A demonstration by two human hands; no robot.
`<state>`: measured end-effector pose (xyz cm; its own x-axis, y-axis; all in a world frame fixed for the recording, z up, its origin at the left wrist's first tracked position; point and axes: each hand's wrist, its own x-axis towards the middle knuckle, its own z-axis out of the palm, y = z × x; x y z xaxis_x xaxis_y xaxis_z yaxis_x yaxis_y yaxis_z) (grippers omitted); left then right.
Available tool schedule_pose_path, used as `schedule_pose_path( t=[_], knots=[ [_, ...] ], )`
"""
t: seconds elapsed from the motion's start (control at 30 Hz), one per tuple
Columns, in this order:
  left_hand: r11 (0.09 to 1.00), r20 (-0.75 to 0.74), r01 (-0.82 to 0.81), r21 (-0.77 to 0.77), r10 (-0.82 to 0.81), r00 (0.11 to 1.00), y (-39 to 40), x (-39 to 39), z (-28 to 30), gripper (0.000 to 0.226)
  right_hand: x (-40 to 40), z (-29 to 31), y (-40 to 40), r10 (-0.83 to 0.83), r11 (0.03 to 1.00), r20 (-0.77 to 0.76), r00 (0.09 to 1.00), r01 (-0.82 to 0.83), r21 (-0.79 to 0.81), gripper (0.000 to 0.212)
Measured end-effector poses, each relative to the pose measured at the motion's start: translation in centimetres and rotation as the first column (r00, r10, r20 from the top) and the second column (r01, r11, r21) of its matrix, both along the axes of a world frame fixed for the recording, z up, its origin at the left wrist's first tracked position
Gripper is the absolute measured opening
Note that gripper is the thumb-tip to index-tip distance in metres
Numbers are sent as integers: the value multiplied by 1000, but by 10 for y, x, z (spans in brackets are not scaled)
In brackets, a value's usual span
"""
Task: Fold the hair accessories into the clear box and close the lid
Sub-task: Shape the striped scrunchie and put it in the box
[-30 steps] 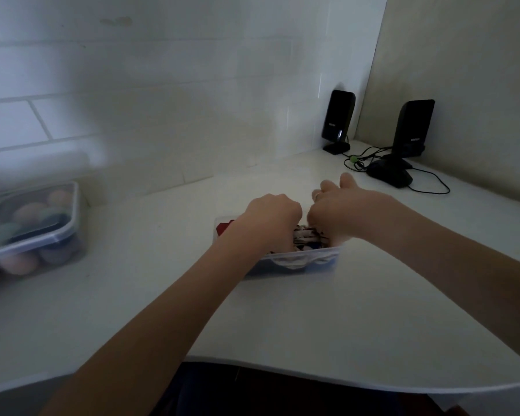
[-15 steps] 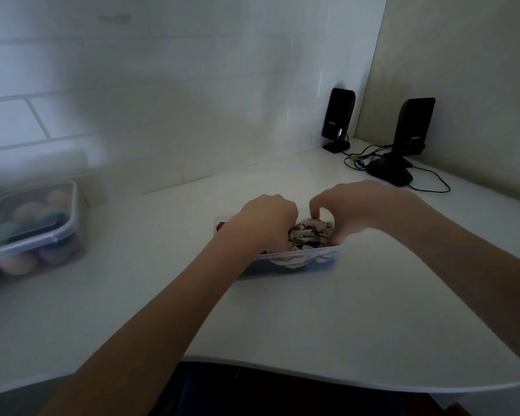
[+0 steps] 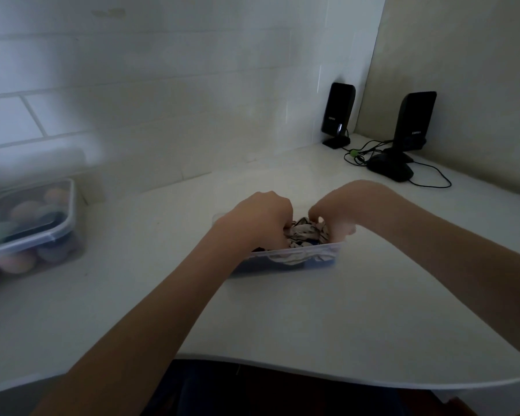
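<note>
A small clear box [image 3: 294,258] sits open on the white desk in the middle of the head view. Inside it lies a cream hair accessory with dark print [image 3: 305,234], over darker blue and black pieces. My left hand [image 3: 260,219] is curled, its fingers dug into the box's left half and gripping the cloth. My right hand [image 3: 347,213] comes from the right with fingers bent down, pinching the printed accessory at the box's right end. I see no lid. Most of the box's inside is hidden by my hands.
A lidded clear container [image 3: 27,223] of pastel round items stands at the left desk edge. Two black speakers [image 3: 338,114] [image 3: 415,121] with cables [image 3: 370,154] occupy the back right corner. The tiled wall runs behind; the desk's curved front edge [image 3: 312,376] is near me.
My right hand has dropped from above the box with thumb raised to pressing its fingers down into the accessory. My left hand stayed in the box's left half.
</note>
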<state>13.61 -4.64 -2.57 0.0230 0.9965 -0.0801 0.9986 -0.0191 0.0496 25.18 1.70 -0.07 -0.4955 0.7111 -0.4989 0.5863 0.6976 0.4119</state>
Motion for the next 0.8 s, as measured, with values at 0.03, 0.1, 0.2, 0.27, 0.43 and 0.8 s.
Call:
schedule_pose_path(
  t=[0.03,0.1,0.2,0.27,0.43,0.8],
  knots=[
    [1000,6,3,0,-3,1000,0,-1,-1,33,-1,-3,0,3,1000,8,1000,-3,-1,38],
    [1000,7,13,9,-13,1000,-1,-3,-1,35,-1,-7,-1,31,996,-19,999,-30,79,28],
    [1000,5,27,-2,-27,1000,-3,-5,0,39,2,-10,0,24,998,-60,998,-20,56,31],
    [999,20,34,-31,-33,999,-3,-7,3,45,5,-9,4,-18,999,-100,995,15,-36,36],
    [998,271,-6,-67,24,962,-12,-21,21,48,29,10,13,-126,970,-322,938,50,-236,53],
    [707,613,-592,388,282,738,-31,-75,5,20,46,-3,40,-450,889,-695,562,206,-409,34]
  ],
)
